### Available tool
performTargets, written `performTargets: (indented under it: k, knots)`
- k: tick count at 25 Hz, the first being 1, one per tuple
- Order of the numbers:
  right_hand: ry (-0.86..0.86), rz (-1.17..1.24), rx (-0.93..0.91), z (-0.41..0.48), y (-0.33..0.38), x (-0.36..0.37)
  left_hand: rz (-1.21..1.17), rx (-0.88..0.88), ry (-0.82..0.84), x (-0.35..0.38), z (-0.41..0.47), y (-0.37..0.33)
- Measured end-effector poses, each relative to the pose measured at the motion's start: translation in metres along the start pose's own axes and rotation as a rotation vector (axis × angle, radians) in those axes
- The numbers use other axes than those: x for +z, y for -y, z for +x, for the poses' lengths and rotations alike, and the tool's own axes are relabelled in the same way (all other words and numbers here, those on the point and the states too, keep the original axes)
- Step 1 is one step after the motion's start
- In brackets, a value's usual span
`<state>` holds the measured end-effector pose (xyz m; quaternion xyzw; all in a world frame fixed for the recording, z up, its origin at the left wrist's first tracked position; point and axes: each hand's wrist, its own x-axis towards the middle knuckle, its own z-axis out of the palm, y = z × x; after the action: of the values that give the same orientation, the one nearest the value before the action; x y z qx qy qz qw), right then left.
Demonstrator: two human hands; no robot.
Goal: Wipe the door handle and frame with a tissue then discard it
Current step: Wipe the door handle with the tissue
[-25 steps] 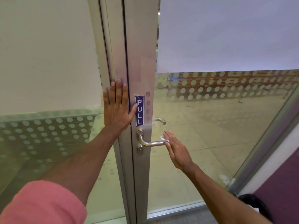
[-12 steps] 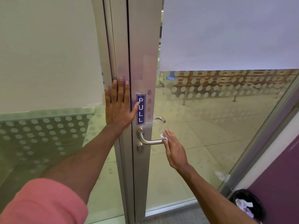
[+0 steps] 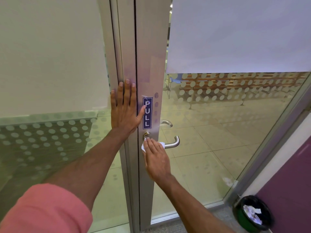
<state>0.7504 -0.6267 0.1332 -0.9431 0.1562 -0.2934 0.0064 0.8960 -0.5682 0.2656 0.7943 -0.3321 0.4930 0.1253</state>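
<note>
The left hand point(image 3: 125, 111) lies flat and empty on the frame point(image 3: 127, 47) just above the door handle point(image 3: 173, 143), likely steadying the door. The right hand point(image 3: 155, 158) presses the tissue point(image 3: 161, 144) against the handle's base, wiping.

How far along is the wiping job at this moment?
In hand: the right hand presses the tissue on the door handle near its base; the left hand lies flat on the frame. Nothing looks finished. Left: wiping the frame, then dropping the tissue in the bin.
</note>
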Motion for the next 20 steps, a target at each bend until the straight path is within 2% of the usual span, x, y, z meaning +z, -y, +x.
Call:
performTargets:
  k: [4, 11, 15, 20]
  knots:
    - [0.004, -0.053, -0.130, -0.013, -0.025, -0.003, -0.003, 0.016, -0.013, 0.000, 0.000, 0.001]
    - [0.041, -0.065, -0.069, 0.005, -0.007, 0.000, -0.002, 0.020, -0.046, 0.005, 0.000, 0.001]
    - [0.006, -0.023, -0.200, -0.011, -0.034, -0.008, -0.016, 0.014, -0.053, 0.008, -0.001, 0.000]
    - [-0.012, 0.055, -0.153, -0.018, -0.064, -0.017, -0.014, 0.010, -0.047, 0.009, 0.000, 0.002]
